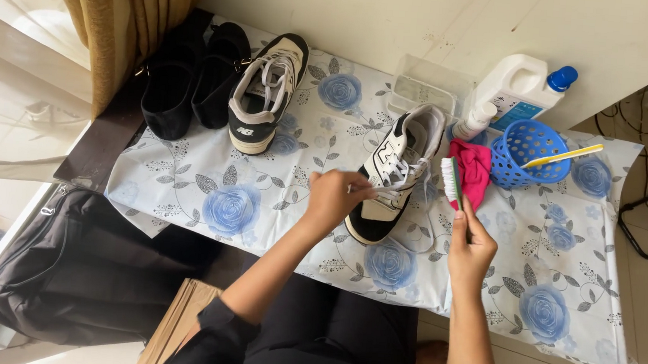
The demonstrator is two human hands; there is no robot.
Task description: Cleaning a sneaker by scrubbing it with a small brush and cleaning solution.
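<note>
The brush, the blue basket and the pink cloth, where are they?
brush (451,180): head view, on its white bristles, held in the right hand (471,251).
blue basket (511,167): head view, on its front wall.
pink cloth (475,169): head view, on its middle fold.

- A white plastic jug (518,82) with a moulded handle and a blue screw cap lies tilted at the far right of the bench (186,171), against the wall.
- A blue and white label (516,114) sits on the jug's front, partly hidden behind the blue basket (530,152).
- A small white bottle (474,121) stands just left of the jug, touching the pink cloth (473,171).
- A clear rectangular plastic box (430,86) stands left of the jug, against the wall.
</note>
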